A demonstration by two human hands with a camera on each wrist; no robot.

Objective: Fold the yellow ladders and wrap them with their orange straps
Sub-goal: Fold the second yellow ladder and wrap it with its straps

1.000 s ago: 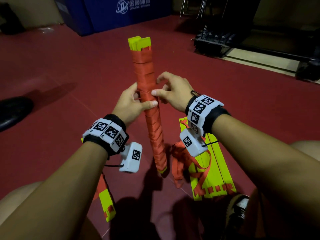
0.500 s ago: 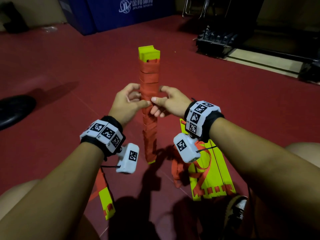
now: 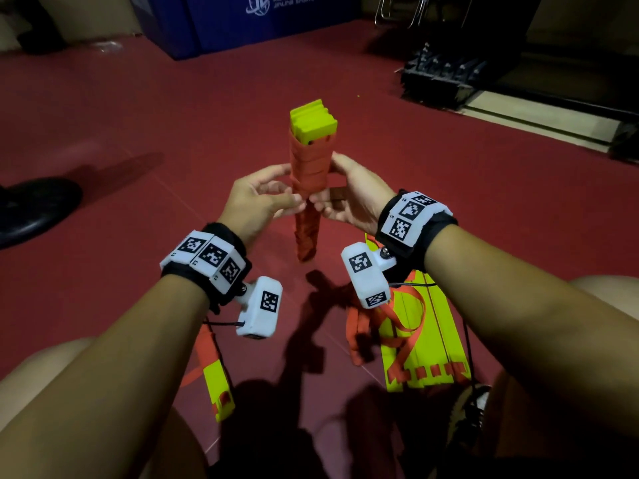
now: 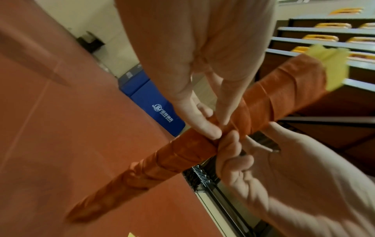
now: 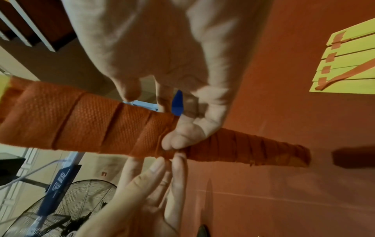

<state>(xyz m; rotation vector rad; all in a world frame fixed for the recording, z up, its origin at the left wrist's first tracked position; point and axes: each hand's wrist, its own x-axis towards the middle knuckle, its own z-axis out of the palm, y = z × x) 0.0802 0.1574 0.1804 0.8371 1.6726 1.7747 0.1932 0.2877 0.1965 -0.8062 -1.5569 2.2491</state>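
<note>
— Both grips, what do they hold?
— Left hand [image 3: 257, 202] and right hand [image 3: 349, 198] each pinch the folded ladder bundle [image 3: 308, 188] at its middle, thumbs and fingertips nearly meeting on the orange strap [image 5: 85, 121] wound around it.
— Where is the bundle?
— Upright above the red floor [image 3: 138, 133], yellow rung ends [image 3: 313, 122] sticking out on top.
— Anything else?
— Another yellow ladder [image 3: 420, 344] lies flat on the floor beneath the right wrist, its loose strap [image 3: 401, 319] across it. One more yellow piece [image 3: 218, 388] lies under the left forearm.
</note>
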